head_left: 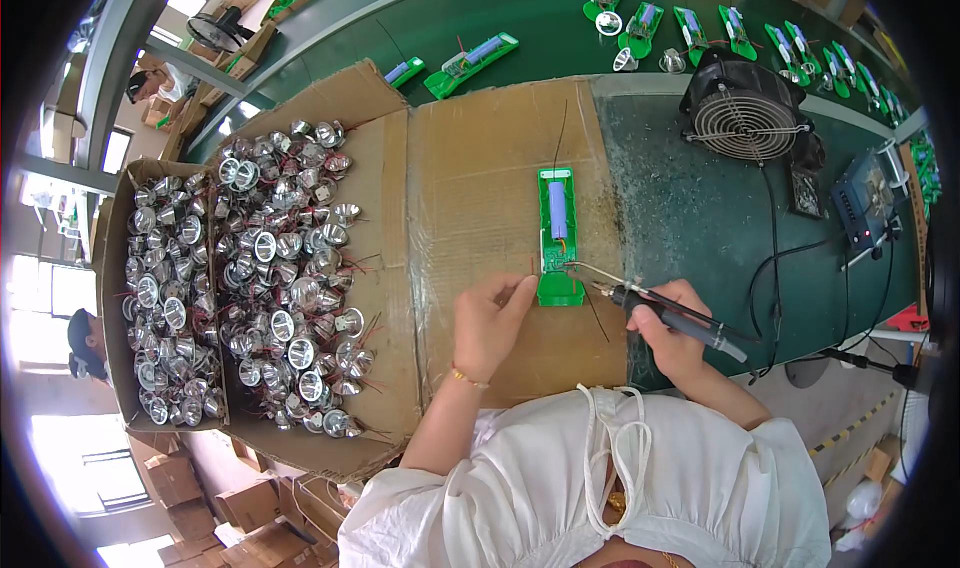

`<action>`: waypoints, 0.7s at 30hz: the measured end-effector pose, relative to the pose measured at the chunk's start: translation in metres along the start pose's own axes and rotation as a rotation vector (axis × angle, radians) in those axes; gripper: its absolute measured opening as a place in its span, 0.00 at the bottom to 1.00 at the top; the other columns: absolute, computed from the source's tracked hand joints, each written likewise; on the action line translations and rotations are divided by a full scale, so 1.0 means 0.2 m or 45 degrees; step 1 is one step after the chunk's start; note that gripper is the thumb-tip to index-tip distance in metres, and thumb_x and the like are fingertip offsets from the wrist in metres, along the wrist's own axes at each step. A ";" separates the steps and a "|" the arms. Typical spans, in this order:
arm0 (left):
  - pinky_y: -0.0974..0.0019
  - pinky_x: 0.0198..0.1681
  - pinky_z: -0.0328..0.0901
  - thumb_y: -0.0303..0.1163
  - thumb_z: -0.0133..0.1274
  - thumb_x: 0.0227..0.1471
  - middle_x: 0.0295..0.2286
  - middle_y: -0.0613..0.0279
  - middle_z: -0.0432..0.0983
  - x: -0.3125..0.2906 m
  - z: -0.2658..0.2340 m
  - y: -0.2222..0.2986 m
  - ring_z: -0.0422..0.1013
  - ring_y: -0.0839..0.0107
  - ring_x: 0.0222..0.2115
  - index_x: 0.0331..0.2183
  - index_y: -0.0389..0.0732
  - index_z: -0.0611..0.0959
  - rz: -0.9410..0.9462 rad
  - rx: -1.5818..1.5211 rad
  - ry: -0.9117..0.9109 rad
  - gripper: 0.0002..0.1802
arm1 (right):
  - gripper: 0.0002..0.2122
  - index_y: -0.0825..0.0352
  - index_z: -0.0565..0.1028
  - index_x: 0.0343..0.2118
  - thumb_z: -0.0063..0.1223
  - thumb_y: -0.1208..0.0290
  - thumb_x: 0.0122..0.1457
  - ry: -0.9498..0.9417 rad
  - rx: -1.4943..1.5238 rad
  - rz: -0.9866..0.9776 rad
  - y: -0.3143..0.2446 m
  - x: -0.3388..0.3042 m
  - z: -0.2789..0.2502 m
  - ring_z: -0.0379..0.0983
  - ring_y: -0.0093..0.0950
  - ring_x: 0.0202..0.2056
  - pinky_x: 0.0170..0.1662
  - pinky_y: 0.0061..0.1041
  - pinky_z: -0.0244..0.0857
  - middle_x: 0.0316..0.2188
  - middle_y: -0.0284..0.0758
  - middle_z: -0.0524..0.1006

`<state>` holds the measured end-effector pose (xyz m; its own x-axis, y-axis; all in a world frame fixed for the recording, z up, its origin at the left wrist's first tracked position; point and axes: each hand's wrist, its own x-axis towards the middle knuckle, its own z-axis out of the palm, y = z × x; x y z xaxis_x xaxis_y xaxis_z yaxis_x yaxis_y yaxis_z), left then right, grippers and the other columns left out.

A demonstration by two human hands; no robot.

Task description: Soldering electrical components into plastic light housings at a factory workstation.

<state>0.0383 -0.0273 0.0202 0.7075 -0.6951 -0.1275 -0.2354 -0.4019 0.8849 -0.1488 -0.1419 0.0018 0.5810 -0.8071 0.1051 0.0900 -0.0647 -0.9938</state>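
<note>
A green plastic lamp housing [560,290] lies on the cardboard in front of me, holding a purple cylindrical battery [557,211] and a small green circuit board [556,260]. My right hand [672,330] grips a soldering iron [690,326], with a thin curved metal tube running along to its front end. That front end is over the board's right side; whether it touches is too small to tell. At the housing's left edge, my left hand [490,318] has thumb and forefinger pinched together beside a thin reddish wire; what is between the fingertips is hidden.
Left stands a cardboard box [395,198] heaped with silver reflector cups [290,278] with red wires. A black fan [745,118] and a blue soldering station [865,203] with trailing cables occupy the right. More green housings [470,66] line the far bench. Other people sit at far left.
</note>
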 end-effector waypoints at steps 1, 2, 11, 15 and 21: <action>0.73 0.23 0.62 0.33 0.54 0.46 0.19 0.58 0.75 0.00 0.02 0.00 0.69 0.78 0.20 0.26 0.35 0.80 -0.003 0.001 -0.007 0.10 | 0.07 0.71 0.67 0.28 0.53 0.76 0.49 -0.006 -0.031 -0.018 0.01 0.00 0.01 0.70 0.17 0.20 0.23 0.16 0.63 0.18 0.34 0.74; 0.72 0.23 0.62 0.33 0.54 0.46 0.19 0.58 0.74 0.01 0.04 0.00 0.69 0.75 0.20 0.25 0.35 0.80 0.059 0.070 -0.016 0.09 | 0.07 0.71 0.67 0.27 0.53 0.76 0.49 -0.013 -0.062 -0.038 0.03 0.00 0.02 0.70 0.17 0.20 0.23 0.16 0.63 0.18 0.34 0.74; 0.67 0.23 0.60 0.32 0.56 0.43 0.19 0.57 0.68 0.03 0.08 -0.06 0.66 0.67 0.20 0.20 0.36 0.77 0.352 0.216 0.003 0.10 | 0.06 0.71 0.67 0.27 0.52 0.76 0.50 0.059 0.005 -0.051 0.04 0.02 0.04 0.69 0.17 0.19 0.21 0.15 0.62 0.17 0.34 0.73; 0.68 0.23 0.60 0.31 0.56 0.43 0.20 0.58 0.69 0.02 0.07 -0.04 0.66 0.67 0.20 0.20 0.36 0.78 0.314 0.179 -0.043 0.09 | 0.06 0.71 0.67 0.27 0.52 0.77 0.50 0.056 0.058 -0.006 0.03 0.02 0.05 0.69 0.17 0.20 0.21 0.15 0.62 0.18 0.34 0.73; 0.69 0.23 0.60 0.30 0.57 0.42 0.22 0.59 0.68 0.03 0.05 -0.04 0.65 0.68 0.20 0.20 0.36 0.78 0.396 0.210 -0.113 0.08 | 0.06 0.71 0.67 0.27 0.52 0.78 0.50 0.063 0.061 0.080 0.00 0.02 0.03 0.70 0.18 0.21 0.22 0.16 0.63 0.20 0.35 0.73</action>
<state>0.0377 -0.0333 0.0075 0.5265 -0.8452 0.0916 -0.5398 -0.2491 0.8041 -0.1425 -0.1419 0.0026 0.5460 -0.8368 0.0398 0.0942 0.0142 -0.9954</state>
